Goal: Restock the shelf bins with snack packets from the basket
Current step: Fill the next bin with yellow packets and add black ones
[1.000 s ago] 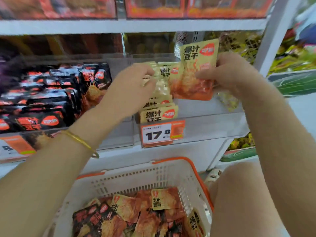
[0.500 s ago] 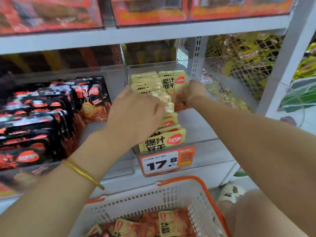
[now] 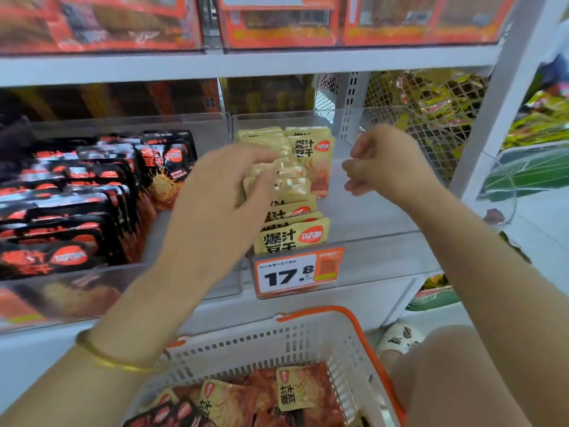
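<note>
Change: placed packet (image 3: 311, 158), a second ago held up in the right hand (image 3: 381, 163) above the clear bin (image 3: 385, 251), half a second ago being pushed in at the bin's back; now standing upright at the back right of the stock, face forward, let go

Right hand: drawn off to the right of that packet, near but apart from it, over the bare right half of the bin; fingers loosely curled, thumb close to forefinger, nothing between them

Left hand (image 3: 221, 195): as before, on the packet row (image 3: 292, 235) along the bin's left side; fingers bent over the tops of the middle packets, thumb at the near side; pinching or merely pressing not to be told through the blur

Meaning for task: one more packet shelved; right hand free, judged ready to go down for another

Stock left: basket (image 3: 348, 334) below the shelf, yellow packets (image 3: 294, 389) lying loose in it, well apart from both hands; right half of the bin with room to spare, so restocking judged far from finished

Adjacent: black packets (image 3: 92, 195) in the neighbouring bin to the left, no hand on them; price tag (image 3: 295, 272) on the bin front
</note>
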`<state>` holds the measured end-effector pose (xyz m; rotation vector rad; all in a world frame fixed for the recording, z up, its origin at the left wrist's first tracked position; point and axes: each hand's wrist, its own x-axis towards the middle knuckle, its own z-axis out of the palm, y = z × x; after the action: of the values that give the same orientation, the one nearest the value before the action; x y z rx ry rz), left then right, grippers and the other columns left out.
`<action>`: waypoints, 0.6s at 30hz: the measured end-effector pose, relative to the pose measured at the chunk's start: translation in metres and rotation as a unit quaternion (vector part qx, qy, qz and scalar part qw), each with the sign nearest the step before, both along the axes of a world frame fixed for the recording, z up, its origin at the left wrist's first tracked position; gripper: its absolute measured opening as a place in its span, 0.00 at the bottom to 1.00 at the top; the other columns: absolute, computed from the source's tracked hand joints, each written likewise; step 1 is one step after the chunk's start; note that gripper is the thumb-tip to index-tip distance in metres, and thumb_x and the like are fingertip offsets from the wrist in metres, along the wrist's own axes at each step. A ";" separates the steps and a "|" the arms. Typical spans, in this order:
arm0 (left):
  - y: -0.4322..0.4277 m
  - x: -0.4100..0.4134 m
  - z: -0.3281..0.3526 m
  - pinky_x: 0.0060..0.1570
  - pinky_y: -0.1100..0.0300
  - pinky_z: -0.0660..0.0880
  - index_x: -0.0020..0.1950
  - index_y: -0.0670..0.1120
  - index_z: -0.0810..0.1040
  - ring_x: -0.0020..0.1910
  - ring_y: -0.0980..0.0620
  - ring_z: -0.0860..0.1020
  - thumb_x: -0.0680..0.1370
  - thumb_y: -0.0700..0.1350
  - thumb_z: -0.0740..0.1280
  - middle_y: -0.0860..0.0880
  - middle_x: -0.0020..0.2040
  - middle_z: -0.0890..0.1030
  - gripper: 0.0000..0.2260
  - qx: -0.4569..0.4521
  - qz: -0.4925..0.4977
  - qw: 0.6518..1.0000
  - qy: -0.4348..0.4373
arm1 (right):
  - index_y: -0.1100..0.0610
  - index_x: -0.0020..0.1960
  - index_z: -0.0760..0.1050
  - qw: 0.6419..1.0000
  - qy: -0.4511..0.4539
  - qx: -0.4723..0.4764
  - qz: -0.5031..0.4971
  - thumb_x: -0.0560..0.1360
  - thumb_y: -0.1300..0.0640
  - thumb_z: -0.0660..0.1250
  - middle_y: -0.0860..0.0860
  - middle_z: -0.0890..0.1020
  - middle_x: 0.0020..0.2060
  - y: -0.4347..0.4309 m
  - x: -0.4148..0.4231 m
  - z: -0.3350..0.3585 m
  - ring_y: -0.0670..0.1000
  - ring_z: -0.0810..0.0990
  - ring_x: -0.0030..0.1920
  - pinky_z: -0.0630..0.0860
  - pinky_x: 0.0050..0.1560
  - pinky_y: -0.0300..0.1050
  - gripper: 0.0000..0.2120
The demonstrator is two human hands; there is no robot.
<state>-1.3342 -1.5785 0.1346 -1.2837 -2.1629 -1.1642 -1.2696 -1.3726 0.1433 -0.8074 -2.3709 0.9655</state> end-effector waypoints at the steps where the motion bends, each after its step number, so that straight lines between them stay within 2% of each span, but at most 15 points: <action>1: -0.015 0.012 -0.006 0.56 0.66 0.65 0.56 0.46 0.79 0.52 0.60 0.71 0.77 0.45 0.59 0.58 0.51 0.76 0.12 0.033 -0.007 0.999 0.017 | 0.60 0.42 0.70 0.998 0.049 -0.024 0.031 0.74 0.66 0.68 0.60 0.82 0.34 -0.019 0.029 0.006 0.54 0.83 0.30 0.82 0.35 0.49 0.07; 2: -0.029 0.024 -0.017 0.56 0.66 0.65 0.55 0.44 0.79 0.51 0.60 0.71 0.76 0.44 0.59 0.57 0.50 0.76 0.12 0.047 -0.013 0.998 0.028 | 0.61 0.41 0.71 0.994 0.068 -0.055 0.070 0.74 0.67 0.68 0.60 0.81 0.31 -0.040 0.057 0.011 0.53 0.83 0.29 0.82 0.33 0.48 0.07; 3: -0.042 0.036 -0.031 0.56 0.67 0.64 0.53 0.43 0.79 0.51 0.59 0.71 0.76 0.43 0.59 0.56 0.50 0.76 0.12 0.043 -0.018 0.998 0.030 | 0.62 0.40 0.72 0.989 0.051 -0.086 0.112 0.73 0.67 0.69 0.60 0.81 0.30 -0.057 0.078 0.009 0.53 0.83 0.28 0.82 0.32 0.48 0.06; 4: -0.052 0.045 -0.048 0.55 0.68 0.64 0.52 0.43 0.79 0.51 0.59 0.71 0.75 0.43 0.59 0.56 0.49 0.76 0.12 0.024 -0.027 0.999 0.021 | 0.63 0.41 0.73 0.981 0.002 -0.116 0.154 0.73 0.67 0.68 0.60 0.81 0.31 -0.070 0.090 -0.002 0.54 0.83 0.29 0.82 0.32 0.48 0.05; 6: -0.065 0.060 -0.088 0.54 0.68 0.65 0.52 0.46 0.79 0.51 0.58 0.72 0.74 0.43 0.59 0.57 0.50 0.77 0.11 -0.045 -0.053 0.997 -0.021 | 0.62 0.43 0.74 0.952 -0.161 -0.130 0.224 0.75 0.65 0.67 0.56 0.79 0.33 -0.091 0.095 -0.038 0.55 0.83 0.33 0.82 0.38 0.50 0.03; 8: -0.069 0.065 -0.129 0.53 0.64 0.67 0.52 0.49 0.79 0.53 0.57 0.73 0.73 0.45 0.58 0.57 0.51 0.79 0.13 -0.133 -0.070 0.987 -0.059 | 0.59 0.44 0.73 0.892 -0.355 -0.036 0.279 0.77 0.62 0.64 0.48 0.75 0.36 -0.102 0.075 -0.095 0.54 0.80 0.35 0.79 0.42 0.49 0.03; 10: -0.067 0.063 -0.163 0.53 0.61 0.69 0.52 0.50 0.79 0.54 0.57 0.73 0.73 0.45 0.57 0.55 0.52 0.80 0.14 -0.214 -0.083 0.970 -0.084 | 0.60 0.39 0.70 0.810 -0.487 0.104 0.309 0.78 0.61 0.59 0.50 0.71 0.37 -0.113 0.056 -0.159 0.51 0.74 0.37 0.75 0.42 0.46 0.10; 12: -0.064 0.063 -0.182 0.50 0.59 0.71 0.51 0.49 0.80 0.52 0.54 0.74 0.73 0.42 0.60 0.53 0.51 0.80 0.12 -0.266 -0.085 0.954 -0.110 | 0.63 0.40 0.71 0.757 -0.544 0.169 0.320 0.80 0.63 0.56 0.53 0.71 0.36 -0.119 0.051 -0.211 0.52 0.72 0.38 0.70 0.39 0.43 0.11; 14: -0.064 0.063 -0.191 0.48 0.59 0.72 0.52 0.47 0.79 0.51 0.51 0.76 0.75 0.40 0.61 0.52 0.51 0.80 0.10 -0.300 -0.078 0.945 -0.106 | 0.64 0.54 0.75 0.764 -0.549 0.142 0.307 0.81 0.60 0.57 0.53 0.73 0.39 -0.117 0.065 -0.251 0.51 0.71 0.39 0.66 0.37 0.42 0.10; 15: -0.064 0.063 -0.194 0.49 0.59 0.72 0.53 0.47 0.79 0.53 0.51 0.75 0.76 0.40 0.61 0.52 0.52 0.79 0.10 -0.310 -0.076 0.942 -0.100 | 0.64 0.62 0.72 0.762 -0.547 0.153 0.310 0.81 0.59 0.57 0.53 0.75 0.43 -0.116 0.075 -0.267 0.52 0.74 0.46 0.67 0.38 0.41 0.14; 16: -0.065 0.062 -0.196 0.51 0.59 0.71 0.55 0.47 0.78 0.54 0.52 0.74 0.78 0.41 0.59 0.52 0.54 0.78 0.10 -0.312 -0.078 0.941 -0.101 | 0.64 0.66 0.70 0.736 -0.569 0.176 0.321 0.81 0.59 0.57 0.55 0.76 0.49 -0.118 0.085 -0.281 0.55 0.76 0.55 0.69 0.39 0.36 0.16; 17: -0.066 0.061 -0.198 0.54 0.60 0.70 0.57 0.48 0.77 0.56 0.54 0.73 0.78 0.41 0.58 0.53 0.56 0.77 0.11 -0.310 -0.081 0.941 -0.108 | 0.64 0.67 0.69 0.696 -0.601 0.211 0.331 0.81 0.61 0.56 0.56 0.76 0.56 -0.119 0.095 -0.296 0.57 0.74 0.62 0.72 0.41 0.32 0.16; 18: -0.067 0.061 -0.199 0.56 0.62 0.68 0.58 0.48 0.77 0.58 0.55 0.72 0.79 0.41 0.58 0.54 0.58 0.77 0.12 -0.301 -0.083 0.942 -0.119 | 0.64 0.67 0.69 0.684 -0.632 0.199 0.305 0.80 0.62 0.56 0.57 0.75 0.61 -0.120 0.103 -0.311 0.57 0.73 0.64 0.75 0.46 0.35 0.16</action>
<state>-1.2735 -1.6460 -0.0643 -1.6642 -2.7718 -0.7586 -1.1670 -1.4925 -0.1674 -0.5122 -4.0077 -0.2146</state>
